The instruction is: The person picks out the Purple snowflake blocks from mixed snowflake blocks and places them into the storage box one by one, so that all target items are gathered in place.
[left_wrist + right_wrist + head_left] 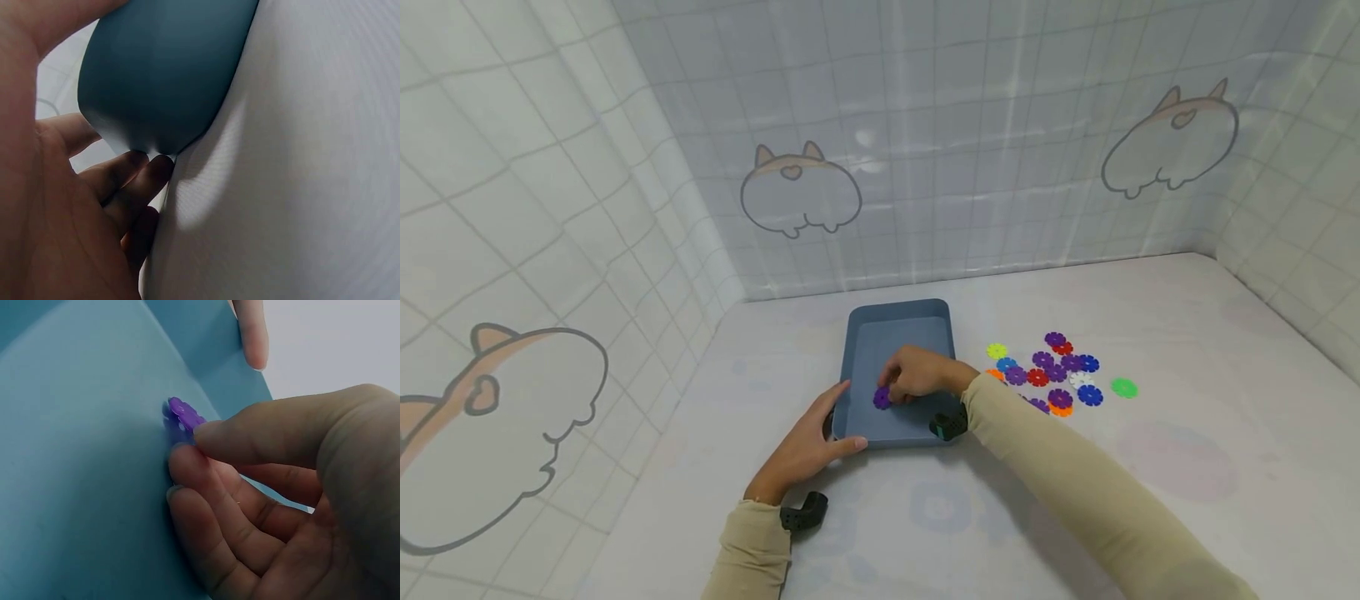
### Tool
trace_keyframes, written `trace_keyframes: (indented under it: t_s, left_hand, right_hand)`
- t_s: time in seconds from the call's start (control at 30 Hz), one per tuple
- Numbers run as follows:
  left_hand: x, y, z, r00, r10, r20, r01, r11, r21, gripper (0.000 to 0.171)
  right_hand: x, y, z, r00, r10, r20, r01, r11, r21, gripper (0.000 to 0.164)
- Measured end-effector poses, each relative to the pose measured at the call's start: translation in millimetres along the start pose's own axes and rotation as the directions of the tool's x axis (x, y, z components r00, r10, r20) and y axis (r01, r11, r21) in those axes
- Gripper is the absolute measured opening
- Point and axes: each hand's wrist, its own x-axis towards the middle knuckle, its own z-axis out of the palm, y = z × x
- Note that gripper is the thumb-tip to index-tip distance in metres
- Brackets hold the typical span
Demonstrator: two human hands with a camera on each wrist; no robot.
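Observation:
A shallow blue-grey tray point(898, 313) lies on the white surface in the head view. My left hand point(808, 437) holds its near left corner, thumb over the near rim and index finger along the left side. In the left wrist view its other fingers point(119, 181) curl against the tray's outer wall point(162, 75). Inside the tray, my right hand point(917, 372) pinches a purple snowflake disc point(882, 397) between thumb and fingers. The right wrist view shows this disc point(185, 414) tilted, close to the tray floor point(81, 456); the fingertips partly hide it.
Right of the tray lie several loose snowflake discs point(1037, 377) in purple, red, blue, orange and white. A green disc point(1124, 387) lies at their right edge, a yellow one point(996, 351) at the left. Tile-patterned walls point(917, 167) with cartoon drawings enclose the back and sides.

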Motion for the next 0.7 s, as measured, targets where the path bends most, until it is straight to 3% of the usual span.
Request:
trace_keyframes:
  t_s: [0.7]
  left_hand:
    - [1.4,-6.0,1.9,1.0,0.014,-0.004,-0.014,1.0,0.009,0.092]
  right_hand:
    - [2.6,1.5,1.6,1.0,-0.014,0.017,0.015,0.999,-0.047,0.027]
